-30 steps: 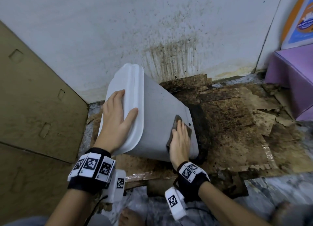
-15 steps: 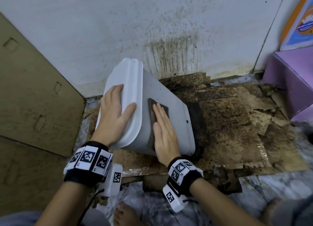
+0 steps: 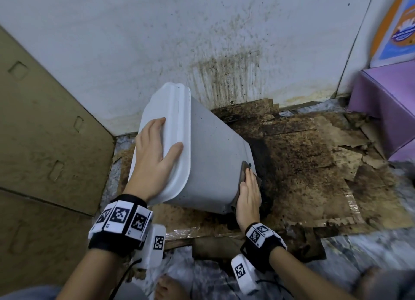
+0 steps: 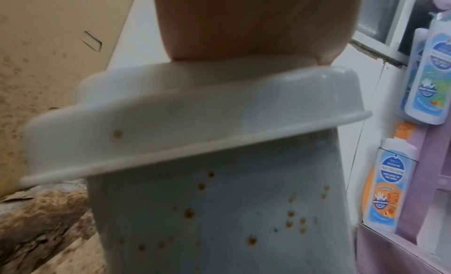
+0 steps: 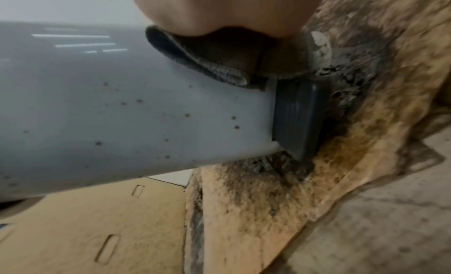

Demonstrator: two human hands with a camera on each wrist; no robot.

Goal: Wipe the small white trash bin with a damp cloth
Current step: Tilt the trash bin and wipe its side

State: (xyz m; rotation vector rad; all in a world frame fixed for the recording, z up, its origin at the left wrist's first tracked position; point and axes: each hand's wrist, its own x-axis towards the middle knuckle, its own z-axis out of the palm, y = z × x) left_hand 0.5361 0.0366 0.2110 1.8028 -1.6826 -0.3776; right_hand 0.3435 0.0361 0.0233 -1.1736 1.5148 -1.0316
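Observation:
The small white trash bin is tilted toward me on the floor, its lid at the left and its base at the right. My left hand lies flat on the lid, thumb over the lid's edge. My right hand presses a dark grey-brown cloth flat against the bin's side near the base. Brown specks dot the bin's wall. In the right wrist view the cloth sits folded under my palm, just above the bin's dark foot pedal.
Stained, torn cardboard covers the floor under and right of the bin. A dirty white wall stands behind. A cardboard panel leans at the left. A purple box sits at the right; soap bottles stand on a shelf.
My right hand has slid the cloth from the middle of the bin's side down to the base end. The left hand stays on the lid.

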